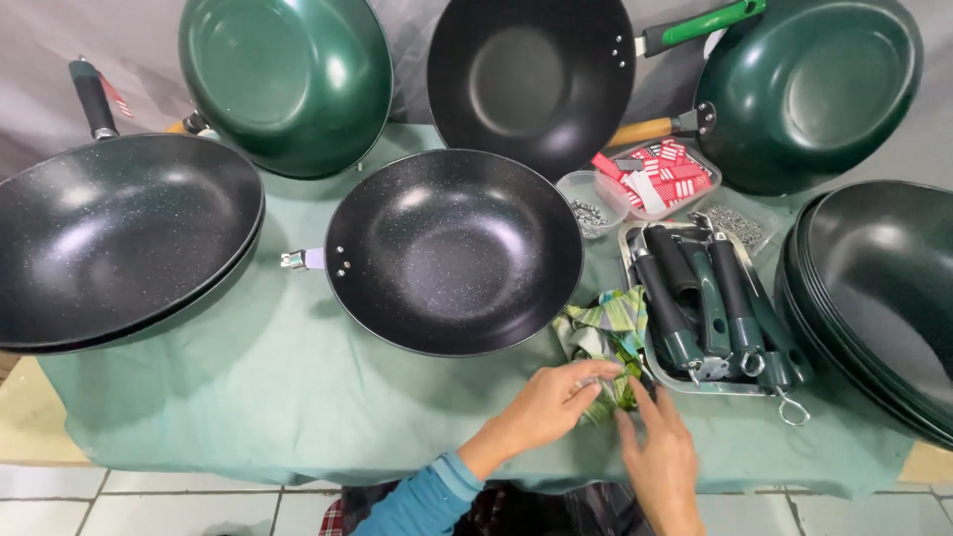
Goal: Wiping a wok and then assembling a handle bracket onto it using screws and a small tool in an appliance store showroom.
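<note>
My left hand [552,405], in a blue sleeve, pinches the near edge of a crumpled green plaid cloth [604,333] on the table's front. My right hand [662,459] lies just right of it, fingers stretched out, with the fingertips touching the same cloth. The cloth lies between a handleless speckled black wok [452,248] and a metal tray [629,260] of dark green and black pan handles [710,298]. The wok's bare metal handle bracket [296,260] points left.
Stacked black woks sit at the left [119,238] and right [879,298]. Two green woks [283,79] [809,89] and a black wok [531,79] lean at the back. A tub of screws [591,210] and a tub of red-white tags [663,177] stand behind the tray. A green tablecloth [248,397] covers the table.
</note>
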